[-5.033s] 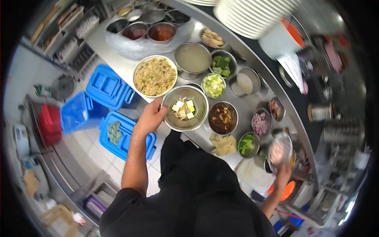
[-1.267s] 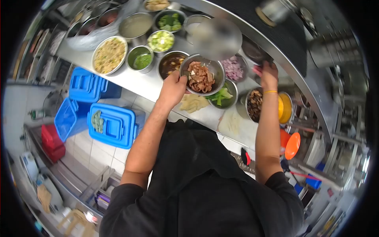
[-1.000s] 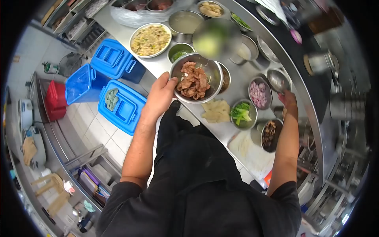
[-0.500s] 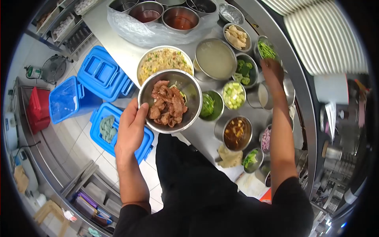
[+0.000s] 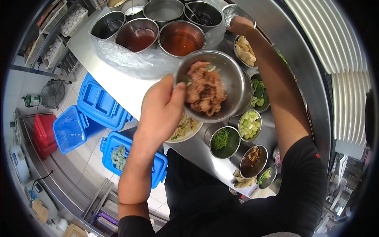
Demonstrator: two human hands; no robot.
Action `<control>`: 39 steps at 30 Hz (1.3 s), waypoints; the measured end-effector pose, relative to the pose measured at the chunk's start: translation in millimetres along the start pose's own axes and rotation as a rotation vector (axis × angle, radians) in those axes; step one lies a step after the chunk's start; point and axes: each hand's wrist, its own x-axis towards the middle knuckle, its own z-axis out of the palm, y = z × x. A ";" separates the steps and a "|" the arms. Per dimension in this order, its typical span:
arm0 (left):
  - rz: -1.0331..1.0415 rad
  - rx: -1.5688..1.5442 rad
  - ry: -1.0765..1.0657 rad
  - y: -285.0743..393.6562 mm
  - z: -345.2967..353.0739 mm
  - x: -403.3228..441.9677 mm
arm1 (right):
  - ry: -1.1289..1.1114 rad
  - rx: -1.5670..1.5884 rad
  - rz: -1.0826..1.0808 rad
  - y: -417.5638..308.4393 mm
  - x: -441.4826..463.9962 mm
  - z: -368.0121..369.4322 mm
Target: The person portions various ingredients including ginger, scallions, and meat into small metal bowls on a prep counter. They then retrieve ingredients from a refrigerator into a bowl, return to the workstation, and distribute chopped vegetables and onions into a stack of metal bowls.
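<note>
Steel is filling your left hand [image 5: 162, 108] in the head view: one meat bowl [image 5: 233, 81] is sitting tilted in your grip, thumb and fingers pinching its near-left wall. One heap of brown meat [image 5: 205, 89] is lying in it, a few pale shreds showing at its edge. Your right hand [image 5: 241, 24] is reaching beyond the meat bowl to one small metal bowl [image 5: 225, 15]; you are hiding most of its contents, and whether those fingers are spread or pressed together cannot be told.

Beyond and left of the meat bowl, three front pots [image 5: 169, 31] are holding liquid: one dark, one deep red, one orange-brown. To the right of the meat bowl and nearer you, six containers [image 5: 226, 153] are holding, in turn, pale slices [image 5: 245, 51], broccoli [image 5: 258, 94], light green cubes [image 5: 250, 124], thin green strips [image 5: 221, 139], brown liquid with chunks [image 5: 252, 158] and leafy greens [image 5: 265, 175].

Just below the meat bowl, one dish [image 5: 186, 137] of rice [image 5: 186, 125] is partly showing. Left of it, two blue lids [image 5: 103, 100] are covering tubs, one bearing one cloth [image 5: 118, 157].
</note>
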 end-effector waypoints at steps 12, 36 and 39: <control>0.097 -0.125 -0.134 29.3 83.4 139.2 | 0.461 0.100 0.066 61.0 -27.9 -0.7; 0.399 0.409 -0.153 57.8 259.3 317.5 | 0.281 0.350 0.554 26.4 -659.1 -18.8; 0.450 0.445 -0.116 62.1 253.3 294.5 | 0.329 0.401 0.562 14.9 -695.8 -19.3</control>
